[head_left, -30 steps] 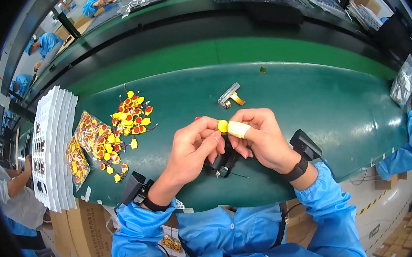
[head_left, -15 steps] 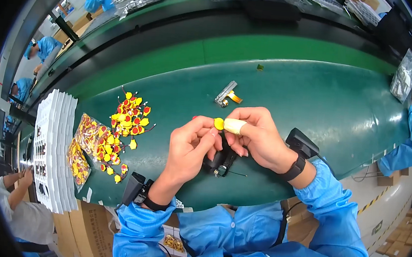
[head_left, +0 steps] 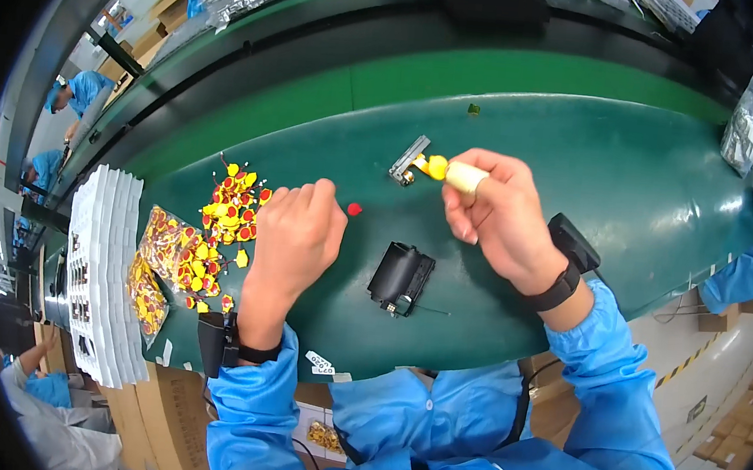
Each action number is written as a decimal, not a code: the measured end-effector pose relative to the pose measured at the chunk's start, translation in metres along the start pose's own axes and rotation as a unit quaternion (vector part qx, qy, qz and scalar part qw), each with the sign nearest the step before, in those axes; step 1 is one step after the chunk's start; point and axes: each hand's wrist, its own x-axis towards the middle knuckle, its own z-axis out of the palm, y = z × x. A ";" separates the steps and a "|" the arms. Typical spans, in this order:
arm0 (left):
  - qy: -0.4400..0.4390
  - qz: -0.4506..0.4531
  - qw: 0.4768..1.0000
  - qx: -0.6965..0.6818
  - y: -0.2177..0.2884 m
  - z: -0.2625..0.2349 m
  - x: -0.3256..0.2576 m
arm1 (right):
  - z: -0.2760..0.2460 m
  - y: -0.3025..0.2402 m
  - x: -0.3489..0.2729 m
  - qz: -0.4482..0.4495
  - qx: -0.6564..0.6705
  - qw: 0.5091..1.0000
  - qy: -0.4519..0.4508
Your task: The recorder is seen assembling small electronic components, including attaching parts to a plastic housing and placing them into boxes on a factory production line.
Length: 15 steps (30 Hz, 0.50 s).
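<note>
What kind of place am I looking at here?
Most likely a factory assembly line: a long green conveyor belt, other workers in blue smocks alongside it, and a pile of small yellow and red parts.

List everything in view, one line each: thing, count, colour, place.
Small black boxy part: one, black, on the green table between the hands.
Small red piece: one, red, at the left hand's fingertips.
Yellow piece: one, yellow, pinched by the right hand.
Metal part: one, silver, just beyond the yellow piece.
Pile of small tags: many, yellow and red, left of the left hand.
Stack of trays: one stack, white, far left.
Green table: one, dark green.
Left hand: one, fingers curled.
Right hand: one, cream finger cot on one finger.
</note>
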 end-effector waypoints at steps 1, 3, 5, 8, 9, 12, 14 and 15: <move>-0.002 0.002 1.000 0.001 -0.001 0.003 0.003 | 0.000 -0.002 0.001 -0.015 -0.008 1.000 0.010; -0.188 0.025 0.981 0.046 -0.002 0.011 0.009 | 0.001 -0.003 0.002 -0.015 -0.013 1.000 0.015; -0.237 0.014 0.971 0.027 0.000 0.013 0.015 | 0.002 -0.004 0.002 -0.013 -0.019 1.000 0.016; -0.289 -0.004 0.957 -0.032 -0.003 0.006 0.020 | -0.001 -0.002 0.003 -0.016 -0.060 0.998 0.033; -0.269 -0.018 0.963 -0.023 -0.001 0.004 0.017 | -0.004 -0.001 0.004 -0.015 -0.058 0.997 0.043; -0.217 -0.018 0.976 0.007 0.012 -0.020 0.004 | -0.007 -0.002 0.008 -0.019 -0.057 0.997 0.053; -0.151 0.026 0.988 0.007 0.032 -0.036 -0.004 | -0.009 -0.001 0.008 -0.019 -0.060 0.996 0.061; -0.177 0.035 0.982 -0.050 0.044 -0.044 -0.004 | -0.009 -0.001 0.008 -0.023 -0.076 0.995 0.057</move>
